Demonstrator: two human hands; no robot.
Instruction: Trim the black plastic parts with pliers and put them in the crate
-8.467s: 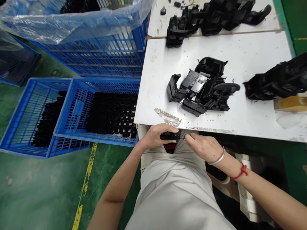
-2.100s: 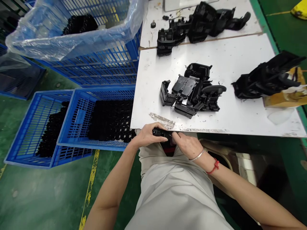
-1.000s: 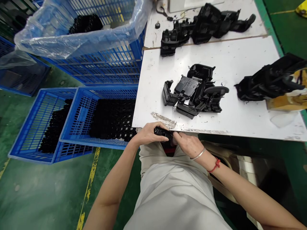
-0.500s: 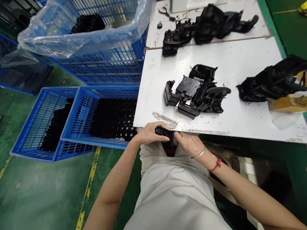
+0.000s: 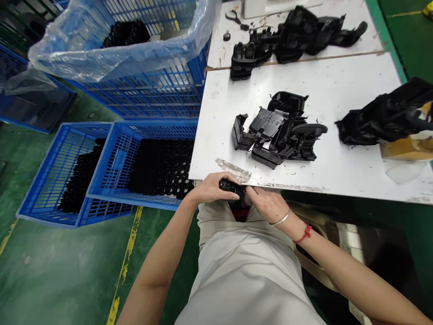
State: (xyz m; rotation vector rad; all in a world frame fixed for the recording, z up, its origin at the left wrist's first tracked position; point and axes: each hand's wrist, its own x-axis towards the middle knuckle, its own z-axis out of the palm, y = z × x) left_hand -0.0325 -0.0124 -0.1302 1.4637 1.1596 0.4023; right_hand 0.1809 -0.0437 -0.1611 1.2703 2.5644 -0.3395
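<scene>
left hand (image 5: 210, 188) has a black part (image 5: 230, 186) pinched, right hand (image 5: 269, 205) just beside that grip, can't really tell holding what

- Left fingers (image 5: 230, 195) grip a small black part (image 5: 230, 186) beside the near edge of the desk (image 5: 216, 122).
- Right fingers (image 5: 252, 192) curl at its right end; their exact hold is hidden.
- Beyond the fingers, a cluster of black pieces (image 5: 269, 123) lies spread.
- Left of the fingers, a blue crate (image 5: 118, 160) holds dark parts (image 5: 158, 167).
</scene>
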